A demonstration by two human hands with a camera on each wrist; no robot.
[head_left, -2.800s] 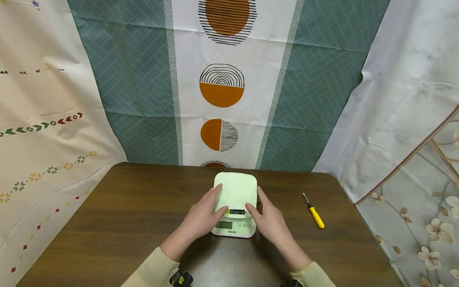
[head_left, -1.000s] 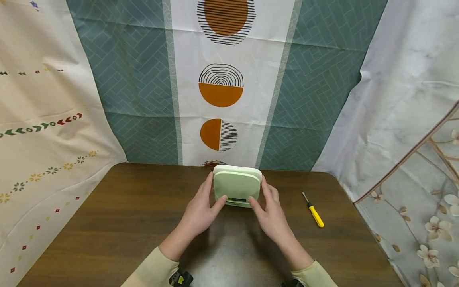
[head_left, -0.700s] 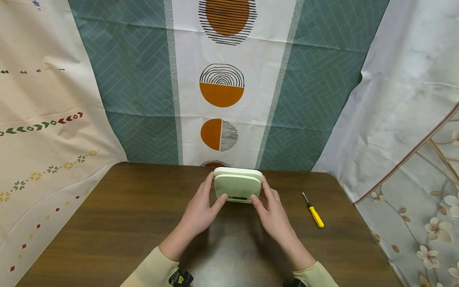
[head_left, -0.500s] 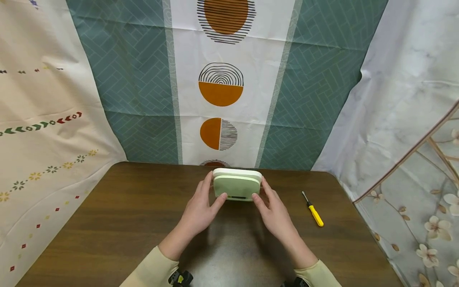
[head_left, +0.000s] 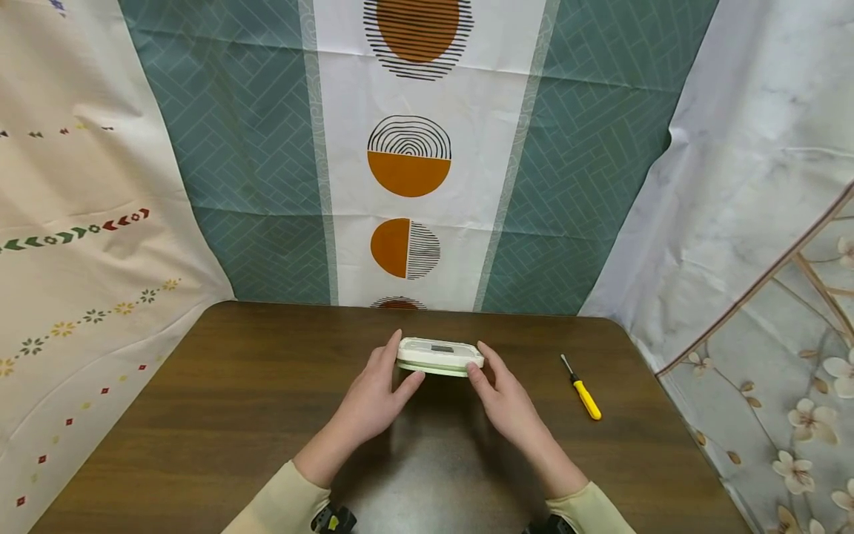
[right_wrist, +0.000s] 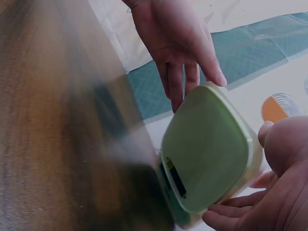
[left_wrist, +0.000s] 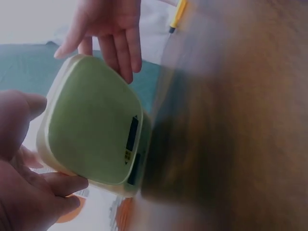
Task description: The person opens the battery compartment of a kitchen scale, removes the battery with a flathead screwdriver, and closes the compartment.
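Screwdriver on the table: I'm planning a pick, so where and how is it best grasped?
Probably around the yellow handle, from above with the right hand, the nearer one, gripping across its width. The screwdriver lies flat, its thick handle at the near end and its thin shaft pointing away.

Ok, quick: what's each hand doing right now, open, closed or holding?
Left hand: holding the scale by one side.
Right hand: holding its opposite side.
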